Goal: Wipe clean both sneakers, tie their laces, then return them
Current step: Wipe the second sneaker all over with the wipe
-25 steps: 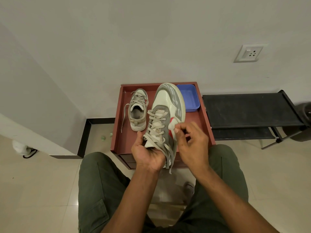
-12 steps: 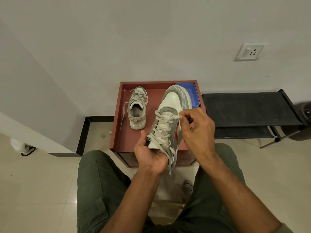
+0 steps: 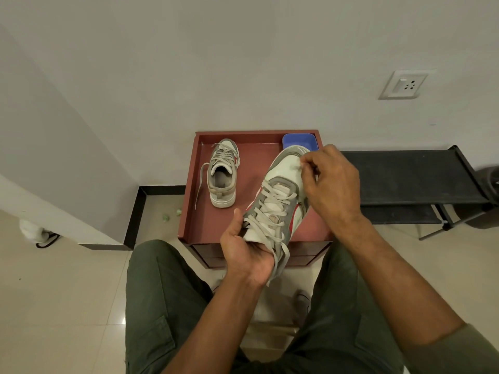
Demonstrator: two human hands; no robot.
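Observation:
My left hand (image 3: 244, 251) grips the heel end of a white, grey and red sneaker (image 3: 282, 182), holding it tilted above the red-brown cabinet top (image 3: 213, 225) with the toe pointing away. Its loose laces (image 3: 279, 255) hang down past my left palm. My right hand (image 3: 333, 182) is at the sneaker's toe, fingers curled and pinching a small white piece (image 3: 302, 163) against the toe cap; I cannot tell what the piece is. The second sneaker (image 3: 222, 174) stands on the cabinet top at the back left, and one untied lace trails down its left side.
A blue tray (image 3: 299, 140) sits at the cabinet's back right corner, partly behind the held sneaker. A black shoe rack (image 3: 410, 176) stands to the right. The wall is directly behind. My knees flank the cabinet front, with tiled floor around.
My right hand has moved up along the sneaker, from the side near the laces to the toe cap. The sneaker's toe has swung slightly right. The left hand keeps its grip.

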